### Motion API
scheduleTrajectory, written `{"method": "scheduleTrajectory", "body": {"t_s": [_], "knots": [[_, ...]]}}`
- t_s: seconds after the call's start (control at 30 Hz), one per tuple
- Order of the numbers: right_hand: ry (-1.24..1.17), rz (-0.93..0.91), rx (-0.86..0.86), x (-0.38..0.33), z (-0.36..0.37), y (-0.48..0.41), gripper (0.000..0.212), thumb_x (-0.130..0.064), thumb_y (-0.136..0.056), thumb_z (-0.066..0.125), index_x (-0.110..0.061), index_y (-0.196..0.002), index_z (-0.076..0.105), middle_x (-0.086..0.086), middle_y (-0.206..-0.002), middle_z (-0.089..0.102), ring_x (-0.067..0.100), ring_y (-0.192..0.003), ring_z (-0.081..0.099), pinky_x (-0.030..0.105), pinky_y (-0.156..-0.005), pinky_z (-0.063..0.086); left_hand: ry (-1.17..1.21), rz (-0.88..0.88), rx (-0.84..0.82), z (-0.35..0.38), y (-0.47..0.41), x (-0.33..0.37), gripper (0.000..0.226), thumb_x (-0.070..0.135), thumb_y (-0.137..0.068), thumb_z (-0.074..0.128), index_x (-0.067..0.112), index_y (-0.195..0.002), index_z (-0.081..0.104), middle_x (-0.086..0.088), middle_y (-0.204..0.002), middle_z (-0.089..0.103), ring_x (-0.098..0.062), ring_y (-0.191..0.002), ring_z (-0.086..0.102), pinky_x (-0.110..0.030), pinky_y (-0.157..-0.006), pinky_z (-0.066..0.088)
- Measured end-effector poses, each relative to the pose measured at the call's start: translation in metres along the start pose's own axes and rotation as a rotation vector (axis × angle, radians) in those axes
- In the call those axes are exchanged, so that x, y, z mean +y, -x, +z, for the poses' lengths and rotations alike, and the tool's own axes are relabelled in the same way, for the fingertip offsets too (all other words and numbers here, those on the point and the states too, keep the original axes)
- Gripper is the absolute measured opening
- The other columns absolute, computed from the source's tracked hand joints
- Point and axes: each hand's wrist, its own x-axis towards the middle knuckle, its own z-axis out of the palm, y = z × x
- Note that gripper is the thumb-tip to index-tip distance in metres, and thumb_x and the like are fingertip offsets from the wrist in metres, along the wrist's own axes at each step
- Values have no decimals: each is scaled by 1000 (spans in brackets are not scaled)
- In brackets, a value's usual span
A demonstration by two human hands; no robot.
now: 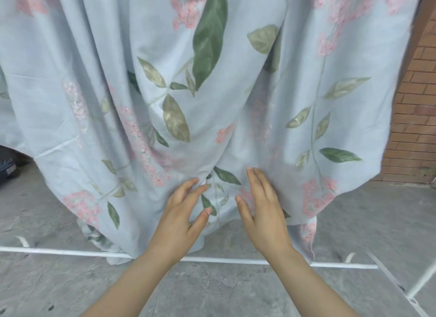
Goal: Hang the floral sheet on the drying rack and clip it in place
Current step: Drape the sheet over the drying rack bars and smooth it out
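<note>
Now the left hand [181,212] at 7 o'clock and right hand [264,212] at 5 o'clock touch the floral sheet [165,80], fingers open

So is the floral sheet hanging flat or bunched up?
Bunched. The floral sheet hangs in deep vertical folds, and its lower edge is uneven, dipping to the white bar at left. Whether it is clipped: cannot tell.

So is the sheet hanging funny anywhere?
Yes. The floral sheet hangs unevenly: its bottom edge bunches on the floor by the rack's white base bar on the left, yet lifts well clear on the right. It also gathers in deep folds where the left hand and right hand touch it.
</note>
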Motion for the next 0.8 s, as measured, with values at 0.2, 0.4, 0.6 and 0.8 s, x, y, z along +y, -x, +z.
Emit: {"method": "scheduleTrajectory", "body": {"t_s": [0.2, 0.4, 0.6, 0.8], "knots": [[-54, 53, -6, 31, 20, -34, 60, -34, -99, 46, -27, -152, 18, -6, -158, 20, 3, -144, 13, 19, -114, 12, -15, -9, 30, 26, -53, -23, 51, 45, -90, 46, 30, -139, 44, 10, -149, 29, -3, -138, 24, -13, -106, 18], [-66, 114, -40, 48, 29, -76, 59, -33, -98, 48, -23, -151, 24, -3, -157, 24, 5, -143, 18, 1, -107, 6, -8, -84, -13, 34, -94, -36, 48, 36, -94, 53, 26, -140, 44, 9, -151, 27, -3, -139, 22, -2, -103, 12], [-280, 364, -207, 13, 8, -89, 51, -26, -98, 52, -22, -146, 36, -7, -141, 46, -3, -128, 40, 18, -109, 33, 64, -280, -125, 12, -97, -2, 46, 24, -95, 54, 26, -140, 44, 9, -147, 33, 0, -136, 27, -24, -110, 31], [-431, 682, -368, -60, -58, -51, 46, -27, -96, 53, -25, -141, 43, -15, -131, 53, 1, -118, 52, 34, -102, 46, 21, -457, -281, -39, -49, 74, 50, 48, -93, 40, 27, -138, 45, 15, -139, 42, 5, -129, 35, -14, -106, 31]]}}
